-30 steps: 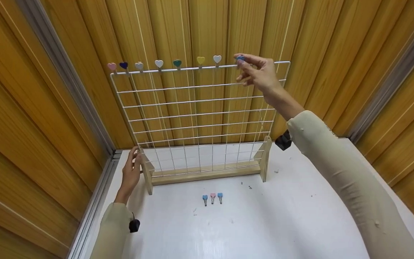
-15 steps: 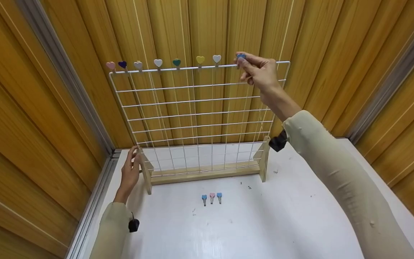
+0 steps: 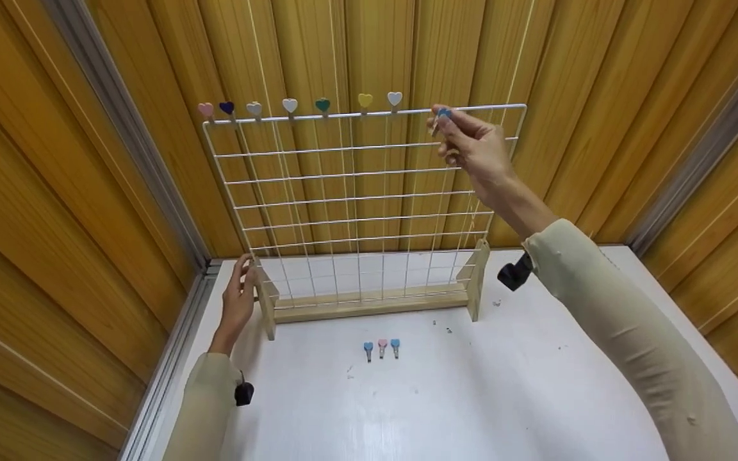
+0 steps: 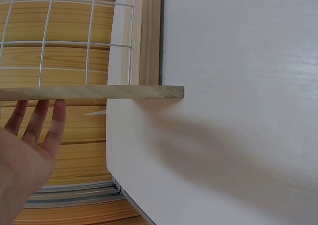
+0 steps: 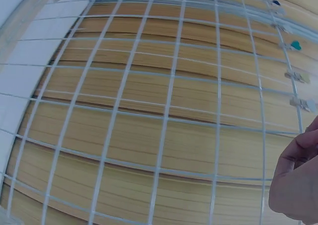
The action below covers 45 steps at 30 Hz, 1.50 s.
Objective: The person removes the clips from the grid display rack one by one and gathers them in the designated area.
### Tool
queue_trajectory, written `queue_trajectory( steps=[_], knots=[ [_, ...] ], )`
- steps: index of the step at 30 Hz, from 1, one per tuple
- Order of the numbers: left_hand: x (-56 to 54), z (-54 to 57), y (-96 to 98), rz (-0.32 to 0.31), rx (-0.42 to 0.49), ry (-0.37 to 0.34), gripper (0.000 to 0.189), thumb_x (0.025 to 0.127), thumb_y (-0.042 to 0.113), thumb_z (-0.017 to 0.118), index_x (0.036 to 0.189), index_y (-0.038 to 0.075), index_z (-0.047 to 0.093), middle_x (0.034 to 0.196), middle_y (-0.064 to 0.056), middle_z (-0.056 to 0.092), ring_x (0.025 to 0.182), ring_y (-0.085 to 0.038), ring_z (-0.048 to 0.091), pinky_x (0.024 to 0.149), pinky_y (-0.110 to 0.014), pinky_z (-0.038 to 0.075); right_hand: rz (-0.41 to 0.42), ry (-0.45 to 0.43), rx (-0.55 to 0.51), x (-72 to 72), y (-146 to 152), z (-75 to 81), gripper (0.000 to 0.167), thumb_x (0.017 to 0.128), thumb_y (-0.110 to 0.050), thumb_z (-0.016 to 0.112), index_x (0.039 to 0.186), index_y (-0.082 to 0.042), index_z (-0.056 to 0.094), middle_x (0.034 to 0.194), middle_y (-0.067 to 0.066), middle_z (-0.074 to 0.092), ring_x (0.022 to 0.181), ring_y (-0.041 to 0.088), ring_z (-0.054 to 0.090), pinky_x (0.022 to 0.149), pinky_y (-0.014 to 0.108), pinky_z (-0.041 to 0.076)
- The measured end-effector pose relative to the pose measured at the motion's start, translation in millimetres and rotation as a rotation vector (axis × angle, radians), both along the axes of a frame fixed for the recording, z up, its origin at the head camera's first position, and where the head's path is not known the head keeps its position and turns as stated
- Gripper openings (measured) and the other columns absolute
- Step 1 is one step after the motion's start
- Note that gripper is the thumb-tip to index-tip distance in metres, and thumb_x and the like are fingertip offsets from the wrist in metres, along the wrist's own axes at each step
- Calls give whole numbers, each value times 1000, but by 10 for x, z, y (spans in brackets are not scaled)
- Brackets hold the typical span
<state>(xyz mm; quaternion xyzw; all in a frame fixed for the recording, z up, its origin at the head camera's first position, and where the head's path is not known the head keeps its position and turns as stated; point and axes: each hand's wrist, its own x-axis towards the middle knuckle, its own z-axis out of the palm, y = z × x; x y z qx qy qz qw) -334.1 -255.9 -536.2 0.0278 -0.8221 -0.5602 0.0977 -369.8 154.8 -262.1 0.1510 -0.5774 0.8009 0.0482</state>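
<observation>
In the head view a white wire grid panel (image 3: 357, 196) stands upright in a wooden stand (image 3: 369, 309). My right hand (image 3: 485, 153) pinches a blue heart clip (image 3: 444, 113) between thumb and fingers, just below the panel's top bar towards its right end. The clip's metal part shows beside the fingers. My left hand (image 3: 239, 301) touches the stand's left upright (image 4: 99, 92) with its fingertips, fingers extended. Several heart clips sit along the top bar, among them a green one (image 3: 323, 104), a yellow one (image 3: 365, 100) and a white one (image 3: 394, 98).
Two blue heart clips (image 3: 368, 349) and a pink one (image 3: 382, 346) lie on the white table (image 3: 369, 410) in front of the stand. Small bits are scattered near the stand's right foot. Wood-patterned walls (image 3: 696, 160) close in behind and at both sides.
My right hand has come down from the top bar, tilting the blue heart clip so its metal part shows. My left hand stays at the upright. The head view has shifted slightly.
</observation>
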Motion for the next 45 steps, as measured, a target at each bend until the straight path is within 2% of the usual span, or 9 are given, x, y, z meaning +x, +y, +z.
queue_trajectory(
  steps=[4, 5, 12, 18, 24, 30, 36, 41, 45],
  knots=[
    [-4, 0, 13, -1, 15, -16, 49, 114, 36, 31, 161, 23, 27, 158, -19, 38, 126, -36, 53, 101, -54, 53, 45, 13, 107, 131, 42, -233, 26, 99, -16, 67, 124, -12, 74, 105, 2, 77, 70, 9, 64, 57, 17, 49],
    [-2, 0, 14, -3, 15, -20, 50, 114, 36, 31, 161, 24, 26, 159, -19, 37, 127, -37, 52, 102, -55, 53, 55, 9, 136, 160, 47, -297, 29, 100, -15, 66, 127, -10, 72, 105, 1, 78, 72, 9, 64, 58, 17, 50],
    [7, 14, 36, -30, 44, -16, 51, 113, 39, 31, 161, 25, 25, 160, -19, 35, 131, -40, 50, 105, -58, 50, 173, -36, 406, 324, 129, -1044, 33, 104, -17, 62, 134, -5, 66, 98, -7, 74, 86, 8, 66, 70, 20, 56],
    [27, 21, 37, -37, 55, -15, 54, 112, 43, 31, 162, 25, 24, 160, -18, 34, 135, -41, 49, 106, -59, 49, 254, -123, 537, 411, 208, -1558, 37, 105, -19, 61, 137, 0, 63, 100, -10, 74, 89, 8, 66, 74, 22, 58],
    [10, 1, 45, -52, 78, -5, 53, 113, 39, 32, 163, 23, 23, 160, -19, 33, 137, -44, 47, 107, -62, 47, 276, -232, 658, 477, 309, -2051, 39, 104, -18, 62, 135, 7, 61, 98, -7, 71, 91, 10, 65, 76, 21, 58],
    [6, 17, 28, -54, 78, -5, 52, 113, 37, 32, 163, 23, 23, 161, -20, 32, 139, -45, 46, 107, -62, 47, 293, -276, 722, 534, 281, -2501, 33, 104, -17, 61, 128, 5, 65, 94, -1, 69, 87, 10, 65, 74, 23, 58],
    [27, 55, 46, -51, 66, -7, 53, 113, 41, 32, 162, 26, 23, 161, -18, 32, 137, -43, 47, 107, -62, 48, 289, -290, 734, 591, 208, -2880, 33, 104, -13, 60, 130, 6, 62, 97, 8, 71, 82, 10, 65, 69, 24, 54],
    [41, 54, 39, -47, 63, -13, 53, 113, 39, 31, 163, 25, 22, 162, -19, 31, 137, -42, 46, 107, -61, 48, 272, -293, 736, 640, 119, -3133, 33, 102, -10, 62, 127, 12, 61, 98, 19, 73, 79, 11, 67, 68, 27, 55],
    [39, 44, 43, -47, 61, -5, 53, 113, 41, 32, 163, 26, 23, 161, -18, 33, 134, -40, 49, 106, -59, 49, 227, -279, 737, 681, 63, -3285, 29, 99, -5, 65, 121, 14, 65, 95, 26, 72, 76, 14, 70, 66, 29, 59]
  ],
)
